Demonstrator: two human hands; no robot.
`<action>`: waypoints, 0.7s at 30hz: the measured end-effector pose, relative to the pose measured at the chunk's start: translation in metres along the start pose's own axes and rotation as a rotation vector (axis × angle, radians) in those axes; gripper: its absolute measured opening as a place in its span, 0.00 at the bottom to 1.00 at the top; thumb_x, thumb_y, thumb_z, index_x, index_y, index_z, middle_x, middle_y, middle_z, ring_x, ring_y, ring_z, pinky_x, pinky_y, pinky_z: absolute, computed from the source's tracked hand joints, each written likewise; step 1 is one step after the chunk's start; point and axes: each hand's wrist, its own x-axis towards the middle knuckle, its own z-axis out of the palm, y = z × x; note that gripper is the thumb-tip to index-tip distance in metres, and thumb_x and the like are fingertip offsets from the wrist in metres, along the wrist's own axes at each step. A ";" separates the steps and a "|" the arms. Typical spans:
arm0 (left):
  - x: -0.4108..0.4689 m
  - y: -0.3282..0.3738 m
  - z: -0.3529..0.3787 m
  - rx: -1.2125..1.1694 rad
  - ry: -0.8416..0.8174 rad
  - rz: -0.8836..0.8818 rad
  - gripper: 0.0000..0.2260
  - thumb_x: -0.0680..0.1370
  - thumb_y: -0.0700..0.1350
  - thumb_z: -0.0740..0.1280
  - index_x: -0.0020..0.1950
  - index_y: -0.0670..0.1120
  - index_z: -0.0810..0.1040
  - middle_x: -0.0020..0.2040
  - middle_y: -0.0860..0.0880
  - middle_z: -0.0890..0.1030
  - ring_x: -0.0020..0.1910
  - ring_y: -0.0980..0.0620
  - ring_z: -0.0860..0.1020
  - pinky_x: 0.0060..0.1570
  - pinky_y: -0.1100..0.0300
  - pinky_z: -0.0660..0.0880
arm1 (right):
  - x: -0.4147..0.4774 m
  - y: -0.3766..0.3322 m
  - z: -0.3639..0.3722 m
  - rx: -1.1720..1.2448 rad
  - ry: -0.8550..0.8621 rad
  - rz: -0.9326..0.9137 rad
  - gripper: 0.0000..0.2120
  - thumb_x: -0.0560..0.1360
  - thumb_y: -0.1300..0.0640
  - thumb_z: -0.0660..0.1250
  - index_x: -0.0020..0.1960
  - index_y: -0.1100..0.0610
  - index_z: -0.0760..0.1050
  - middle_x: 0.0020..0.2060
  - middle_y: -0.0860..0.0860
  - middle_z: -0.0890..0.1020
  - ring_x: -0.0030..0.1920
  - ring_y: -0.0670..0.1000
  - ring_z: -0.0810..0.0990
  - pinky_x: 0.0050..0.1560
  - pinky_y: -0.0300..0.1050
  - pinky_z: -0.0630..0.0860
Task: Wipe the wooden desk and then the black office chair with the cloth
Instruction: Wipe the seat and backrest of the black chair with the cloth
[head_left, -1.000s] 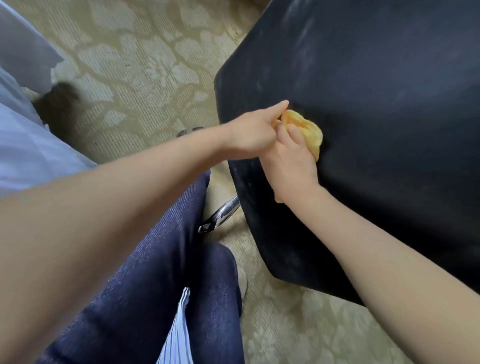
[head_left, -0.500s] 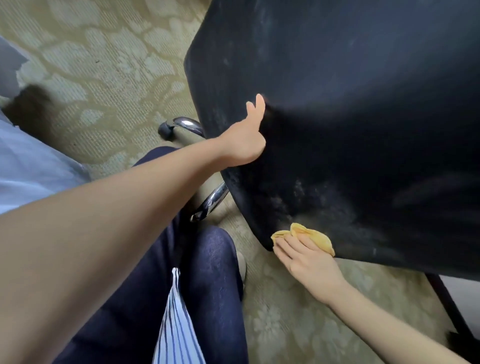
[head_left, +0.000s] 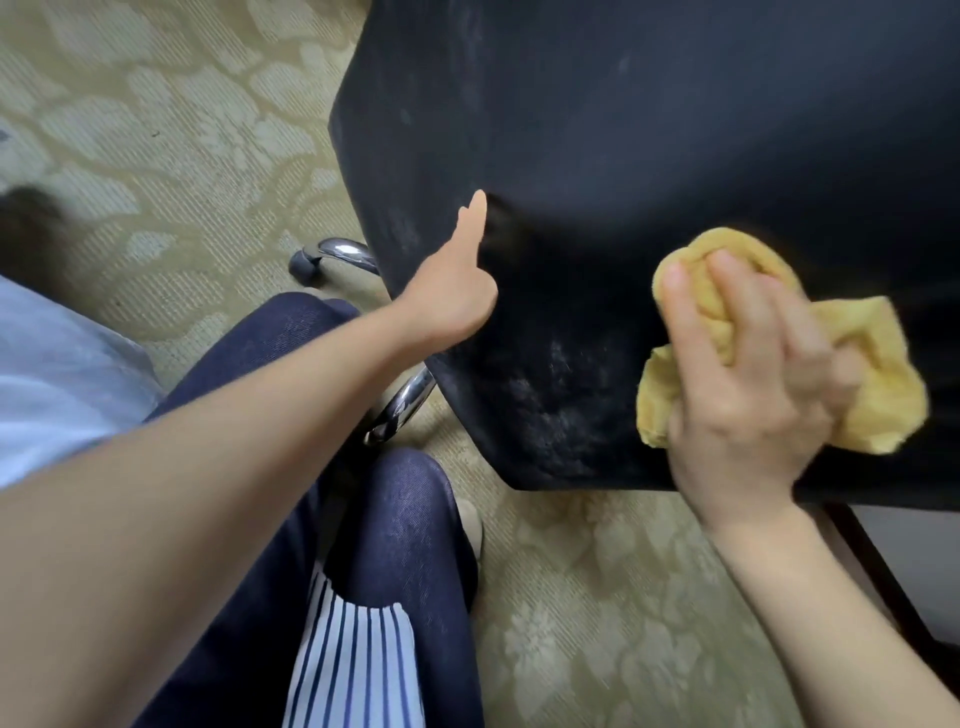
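Gripping a bunched yellow cloth (head_left: 878, 384), the right hand (head_left: 748, 395) presses it against the black office chair (head_left: 649, 130) near the lower edge of the dark padded surface. The fingers (head_left: 680, 306) curl over the top of the cloth, and loose folds stick out to the right of the hand and below it. The left hand (head_left: 454, 296) rests on the chair's left side, its thumb pointing up along the surface; its other fingers are hidden behind the edge, so how far they spread cannot be told. Pale dusty smudges mark the chair between the two hands. A chrome chair leg (head_left: 400, 408) with a caster (head_left: 304, 262) shows below the left hand. Dark blue trousers (head_left: 395, 540) and a striped shirt hem (head_left: 353, 654) fill the lower middle, above a patterned beige carpet (head_left: 171, 135).
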 end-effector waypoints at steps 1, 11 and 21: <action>-0.003 -0.001 0.006 -0.050 -0.036 0.008 0.41 0.71 0.30 0.53 0.77 0.58 0.43 0.78 0.52 0.53 0.67 0.50 0.69 0.49 0.68 0.70 | -0.006 -0.008 0.009 -0.003 -0.027 -0.021 0.17 0.78 0.66 0.61 0.62 0.52 0.78 0.58 0.53 0.80 0.60 0.52 0.70 0.51 0.48 0.63; -0.001 0.010 0.035 0.056 0.008 -0.072 0.36 0.76 0.31 0.51 0.77 0.51 0.36 0.78 0.50 0.39 0.72 0.44 0.61 0.47 0.72 0.59 | -0.104 -0.071 0.053 0.223 -0.646 -0.342 0.17 0.70 0.61 0.65 0.58 0.57 0.81 0.57 0.52 0.81 0.60 0.51 0.78 0.63 0.49 0.72; -0.001 0.016 0.035 0.209 0.059 -0.024 0.31 0.79 0.33 0.53 0.77 0.44 0.40 0.77 0.39 0.52 0.70 0.39 0.65 0.59 0.55 0.66 | -0.100 0.012 -0.010 0.144 -0.353 -0.266 0.18 0.77 0.68 0.60 0.60 0.54 0.79 0.59 0.49 0.80 0.58 0.49 0.80 0.59 0.45 0.69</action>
